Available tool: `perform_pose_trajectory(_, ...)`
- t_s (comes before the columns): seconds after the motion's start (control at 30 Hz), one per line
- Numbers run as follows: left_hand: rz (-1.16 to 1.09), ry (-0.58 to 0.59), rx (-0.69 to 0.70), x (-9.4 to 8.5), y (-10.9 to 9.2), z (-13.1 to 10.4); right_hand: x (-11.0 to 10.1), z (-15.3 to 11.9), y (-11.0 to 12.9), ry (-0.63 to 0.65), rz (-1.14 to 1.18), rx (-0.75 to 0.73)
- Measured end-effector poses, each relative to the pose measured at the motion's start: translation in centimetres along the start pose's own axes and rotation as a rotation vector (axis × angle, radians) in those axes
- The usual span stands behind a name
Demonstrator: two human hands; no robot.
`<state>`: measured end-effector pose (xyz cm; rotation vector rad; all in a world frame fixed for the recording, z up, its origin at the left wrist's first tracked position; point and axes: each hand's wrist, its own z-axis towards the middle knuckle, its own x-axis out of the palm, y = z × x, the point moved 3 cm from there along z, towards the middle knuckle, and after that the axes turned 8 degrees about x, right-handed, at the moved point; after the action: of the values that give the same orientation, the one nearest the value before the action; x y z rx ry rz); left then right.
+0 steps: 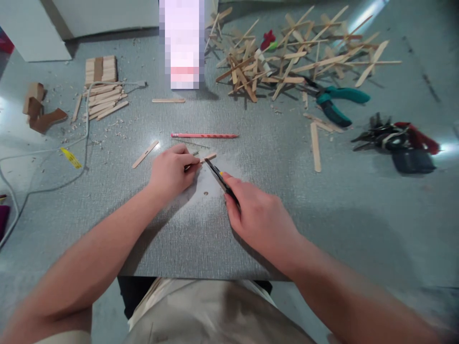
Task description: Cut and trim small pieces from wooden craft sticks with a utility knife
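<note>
Apparently cutting is the step — the left hand point(172, 167) pinches a craft stick point(211, 155) over the worktop point(179, 253), the right hand point(263, 210) grips a utility knife point(217, 174) against it — and steady pressure seems called for next.

pale cable point(87, 126) at left; what look like keys point(392, 138) at right.

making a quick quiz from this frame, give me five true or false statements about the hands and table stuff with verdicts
1. The right hand holds a knife. True.
2. The pencil is green. False: the pencil is pinkish red.
3. The left hand holds a wooden stick. True.
4. The pliers lie left of the pencil. False: the pliers lie to its right.
5. The banded stick bundle lies left of the pencil. True.
</note>
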<state>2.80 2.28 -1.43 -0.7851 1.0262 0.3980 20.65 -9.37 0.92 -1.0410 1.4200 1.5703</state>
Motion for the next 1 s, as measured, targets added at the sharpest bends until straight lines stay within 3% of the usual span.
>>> perform_pose_trajectory(1.0,0.021,-0.009,0.095,0.13,-0.83,0.09,0.15,-0.25,0.13,-0.098,-0.042,-0.074)
